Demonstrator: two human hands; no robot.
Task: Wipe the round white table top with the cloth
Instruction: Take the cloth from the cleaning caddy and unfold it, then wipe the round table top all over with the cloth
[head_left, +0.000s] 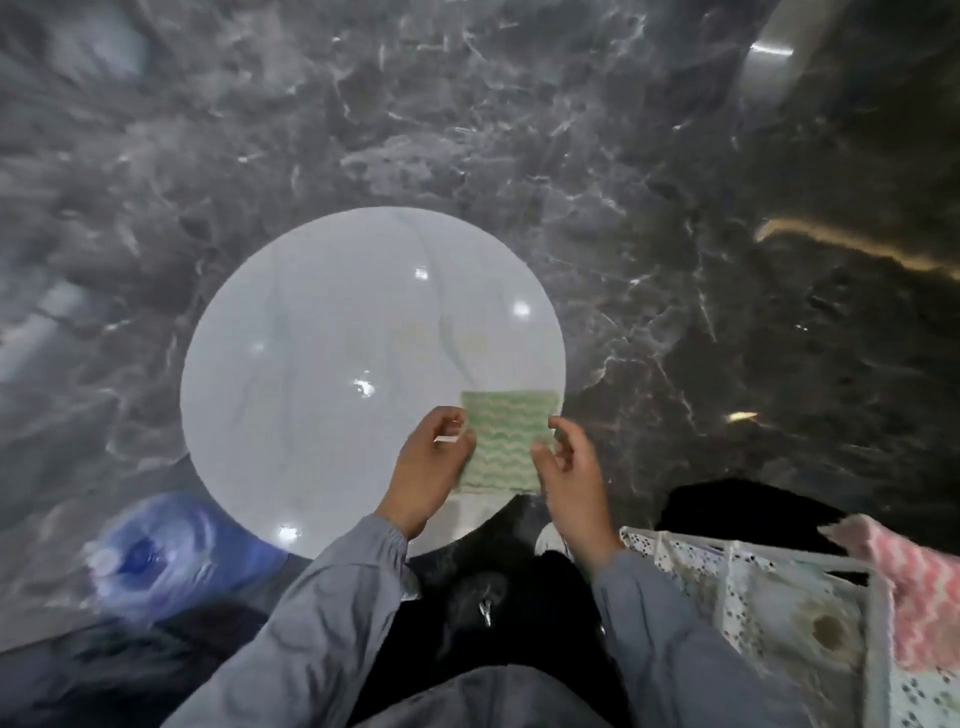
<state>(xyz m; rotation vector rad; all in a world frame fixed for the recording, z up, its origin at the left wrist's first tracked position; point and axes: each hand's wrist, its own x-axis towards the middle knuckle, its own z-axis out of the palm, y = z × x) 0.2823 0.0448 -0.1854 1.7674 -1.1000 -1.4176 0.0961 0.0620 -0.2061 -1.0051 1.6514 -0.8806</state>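
Head view, looking down: we see the round white table top (322, 364) over a dark marble floor (571, 130). The green wavy-striped cloth (506, 441) is over the top's near-right part, its far right corner just inside the rim. We cannot tell whether it lies on the surface or hangs just above it.

Our left hand (428, 462) pinches the cloth's left edge with curled fingers and thumb. Our right hand (569, 467) closes thumb and forefinger on the right edge, the other fingers loosely curled. The cloth is stretched between both hands and looks roughly square, with no clear long axis.

Almost all of the top lies to the far left of the fingers, so we judge the wipe must travel that way, and the left hand is nearer that stretch.

By the near-left rim is a blurred blue bottle (140, 556). To the right stands a spotted fabric basket (685, 566) with a pink cloth (919, 587) draped over it.
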